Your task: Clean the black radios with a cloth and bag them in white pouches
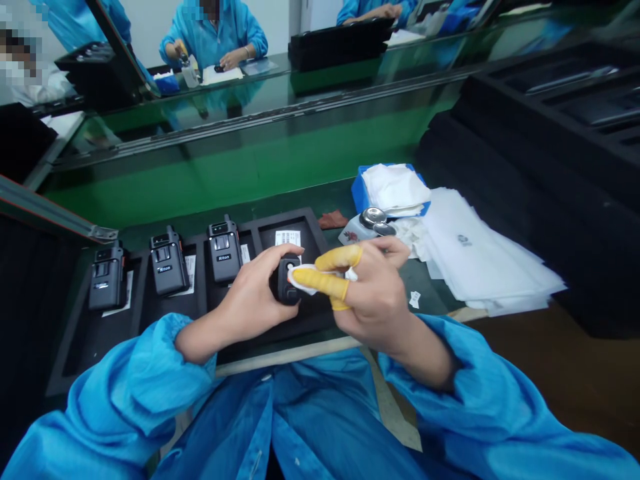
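Observation:
Over the front of a black foam tray (200, 327), my left hand (253, 293) grips a black handheld device (289, 283) end-on, thumb and fingers around its sides. My right hand (373, 287), with yellow finger covers, pinches a white cloth (306, 280) and presses it on the device's near end. Three black radios, a left one (107, 279), a middle one (169, 263) and a right one (223, 252), lie in the tray's compartments, each with a white label beside or under it. Another white label (289, 238) lies in the right compartment.
Behind my right hand stand a blue box (359, 190) of white cloths and a dispenser with a metal lid (373, 217). White sheets (480, 247) lie to the right, beside stacked black trays (500, 153). People in blue work beyond the green divider (280, 157).

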